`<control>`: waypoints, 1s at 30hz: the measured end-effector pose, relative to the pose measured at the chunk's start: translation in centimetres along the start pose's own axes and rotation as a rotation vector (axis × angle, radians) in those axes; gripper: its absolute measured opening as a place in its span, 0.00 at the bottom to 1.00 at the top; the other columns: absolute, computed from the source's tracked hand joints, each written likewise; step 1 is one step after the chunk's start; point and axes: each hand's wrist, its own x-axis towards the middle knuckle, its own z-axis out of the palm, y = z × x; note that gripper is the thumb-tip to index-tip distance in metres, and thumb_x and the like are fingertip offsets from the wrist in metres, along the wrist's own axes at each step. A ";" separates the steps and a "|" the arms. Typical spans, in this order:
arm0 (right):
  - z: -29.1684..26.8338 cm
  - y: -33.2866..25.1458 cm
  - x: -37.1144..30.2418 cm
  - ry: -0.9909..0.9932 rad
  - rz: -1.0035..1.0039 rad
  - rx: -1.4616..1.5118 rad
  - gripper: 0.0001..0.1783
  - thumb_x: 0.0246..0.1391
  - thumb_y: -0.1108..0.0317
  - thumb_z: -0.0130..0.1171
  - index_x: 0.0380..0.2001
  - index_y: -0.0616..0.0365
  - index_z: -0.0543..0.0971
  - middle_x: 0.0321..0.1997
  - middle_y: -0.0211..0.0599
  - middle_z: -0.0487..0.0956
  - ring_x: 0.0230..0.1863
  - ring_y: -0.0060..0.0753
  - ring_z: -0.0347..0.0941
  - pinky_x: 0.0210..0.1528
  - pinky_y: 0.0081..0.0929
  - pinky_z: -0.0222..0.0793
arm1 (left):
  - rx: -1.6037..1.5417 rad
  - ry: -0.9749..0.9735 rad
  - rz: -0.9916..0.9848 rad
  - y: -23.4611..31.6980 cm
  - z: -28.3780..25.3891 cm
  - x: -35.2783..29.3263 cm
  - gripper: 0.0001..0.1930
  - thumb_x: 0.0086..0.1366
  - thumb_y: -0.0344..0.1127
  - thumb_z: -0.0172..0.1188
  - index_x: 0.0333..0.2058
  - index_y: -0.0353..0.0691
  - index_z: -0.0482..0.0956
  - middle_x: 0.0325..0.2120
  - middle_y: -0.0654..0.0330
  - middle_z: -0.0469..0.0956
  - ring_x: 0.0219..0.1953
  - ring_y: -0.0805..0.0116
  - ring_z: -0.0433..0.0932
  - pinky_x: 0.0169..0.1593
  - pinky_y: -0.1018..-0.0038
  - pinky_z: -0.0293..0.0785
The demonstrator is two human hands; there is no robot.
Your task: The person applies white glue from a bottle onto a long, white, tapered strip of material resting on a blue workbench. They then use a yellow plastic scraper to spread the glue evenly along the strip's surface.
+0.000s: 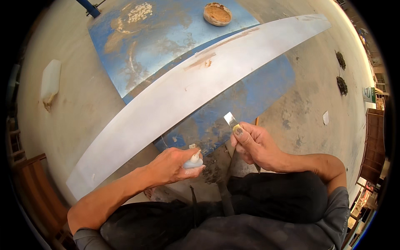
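Small white squeeze tube (pixel 193 160) clasped in left hand (pixel 173 166), narrow metal putty knife (pixel 231 123) pinched in right hand (pixel 256 146), both just below long grey metal panel (pixel 183 89); 2 tan filler smears already on panel, rest bare

Open workshop yard, looking like a body-repair spot: a long grey metal panel (pixel 200 83) is lying across a worn blue bench (pixel 166 41), filler tub (pixel 217 13) sitting there, stained concrete floor (pixel 308 91) spreading around.
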 end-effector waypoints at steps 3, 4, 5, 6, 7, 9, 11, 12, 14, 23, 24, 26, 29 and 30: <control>2.0 -1.0 0.6 -0.207 0.039 -0.066 0.20 0.76 0.52 0.46 0.35 0.55 0.75 0.21 0.20 0.66 0.22 0.14 0.57 0.25 0.18 0.54 | -0.046 0.059 -0.032 0.7 -0.3 0.4 0.14 0.66 0.40 0.67 0.44 0.40 0.77 0.25 0.47 0.81 0.29 0.45 0.81 0.34 0.58 0.75; 1.9 -1.4 0.8 -0.257 0.089 -0.071 0.20 0.76 0.52 0.45 0.35 0.56 0.75 0.21 0.21 0.66 0.22 0.14 0.58 0.26 0.19 0.55 | -0.034 0.082 -0.045 0.6 -0.3 0.5 0.14 0.66 0.40 0.67 0.44 0.40 0.77 0.26 0.47 0.81 0.29 0.45 0.81 0.35 0.58 0.76; 1.7 -1.2 0.7 -0.308 0.109 -0.124 0.20 0.76 0.53 0.45 0.35 0.56 0.75 0.21 0.21 0.66 0.22 0.14 0.58 0.26 0.19 0.55 | -0.022 0.105 -0.058 0.2 -0.2 0.2 0.14 0.65 0.39 0.67 0.44 0.40 0.77 0.27 0.48 0.82 0.30 0.45 0.81 0.35 0.58 0.76; 1.4 -0.5 0.7 -0.357 0.130 -0.177 0.20 0.76 0.54 0.45 0.35 0.56 0.75 0.21 0.21 0.66 0.23 0.14 0.58 0.26 0.19 0.55 | -0.009 0.127 -0.072 0.1 -0.1 0.2 0.14 0.64 0.39 0.68 0.44 0.40 0.77 0.28 0.48 0.82 0.30 0.45 0.81 0.35 0.58 0.76; 1.3 0.3 0.7 -0.413 0.155 -0.220 0.20 0.76 0.54 0.44 0.35 0.56 0.75 0.21 0.21 0.66 0.23 0.14 0.59 0.26 0.20 0.55 | 0.037 0.158 -0.027 0.1 -0.1 0.3 0.14 0.62 0.36 0.68 0.44 0.40 0.77 0.29 0.50 0.82 0.32 0.47 0.81 0.36 0.60 0.77; 1.3 1.1 1.1 -0.424 0.208 -0.225 0.20 0.76 0.55 0.43 0.35 0.56 0.75 0.20 0.21 0.65 0.22 0.14 0.59 0.25 0.20 0.55 | 0.130 0.218 0.068 0.3 0.0 0.5 0.15 0.58 0.31 0.68 0.44 0.41 0.78 0.33 0.53 0.82 0.34 0.51 0.82 0.38 0.62 0.78; 1.7 1.3 1.3 -0.409 0.268 -0.190 0.20 0.76 0.55 0.43 0.35 0.56 0.75 0.20 0.21 0.65 0.22 0.14 0.59 0.24 0.21 0.55 | 0.201 0.252 0.103 0.2 0.5 0.6 0.16 0.57 0.31 0.69 0.44 0.40 0.78 0.33 0.52 0.81 0.34 0.49 0.81 0.37 0.60 0.77; 1.9 1.3 1.4 -0.406 0.260 -0.173 0.20 0.76 0.55 0.43 0.35 0.56 0.75 0.21 0.21 0.65 0.22 0.14 0.59 0.24 0.21 0.55 | 0.236 0.269 0.123 0.1 0.8 0.7 0.17 0.56 0.32 0.70 0.44 0.40 0.78 0.33 0.51 0.80 0.34 0.48 0.81 0.36 0.59 0.77; 2.3 1.2 1.7 -0.416 0.234 -0.142 0.20 0.76 0.54 0.44 0.35 0.56 0.75 0.22 0.21 0.66 0.22 0.14 0.59 0.24 0.21 0.55 | 0.291 0.327 0.185 0.5 0.9 0.7 0.16 0.55 0.31 0.70 0.43 0.39 0.78 0.32 0.52 0.80 0.35 0.50 0.81 0.35 0.59 0.77; 3.2 1.1 1.1 -0.200 -0.033 -0.150 0.19 0.76 0.53 0.45 0.34 0.53 0.72 0.23 0.20 0.65 0.20 0.14 0.56 0.21 0.18 0.54 | 0.434 0.508 0.301 1.6 0.2 2.3 0.15 0.52 0.27 0.69 0.39 0.38 0.78 0.30 0.55 0.78 0.33 0.53 0.79 0.33 0.62 0.76; 3.1 0.2 1.0 -0.012 0.014 0.028 0.18 0.76 0.53 0.45 0.34 0.53 0.71 0.22 0.20 0.64 0.19 0.14 0.55 0.19 0.18 0.52 | 0.454 0.525 0.310 1.8 0.1 2.3 0.15 0.52 0.28 0.70 0.39 0.38 0.77 0.30 0.55 0.77 0.33 0.53 0.79 0.33 0.62 0.75; -0.5 -1.4 2.0 0.270 -0.042 0.234 0.18 0.76 0.52 0.46 0.33 0.50 0.69 0.21 0.19 0.61 0.17 0.15 0.50 0.17 0.19 0.49 | 0.481 0.438 0.273 0.7 0.8 0.3 0.15 0.52 0.28 0.70 0.39 0.38 0.77 0.31 0.54 0.78 0.34 0.53 0.79 0.33 0.62 0.76; 0.2 -0.3 1.0 0.256 -0.007 0.215 0.19 0.76 0.50 0.45 0.34 0.50 0.70 0.21 0.19 0.62 0.17 0.15 0.50 0.18 0.18 0.50 | 0.455 0.412 0.201 0.7 1.1 -0.2 0.14 0.55 0.29 0.69 0.40 0.37 0.77 0.32 0.53 0.79 0.35 0.51 0.80 0.34 0.62 0.77; 0.8 -0.4 1.0 0.168 -0.039 0.183 0.19 0.76 0.49 0.45 0.35 0.51 0.71 0.21 0.19 0.62 0.18 0.14 0.52 0.19 0.18 0.52 | 0.416 0.463 0.205 0.9 0.9 1.0 0.14 0.56 0.30 0.69 0.41 0.37 0.77 0.32 0.52 0.79 0.35 0.50 0.80 0.33 0.62 0.77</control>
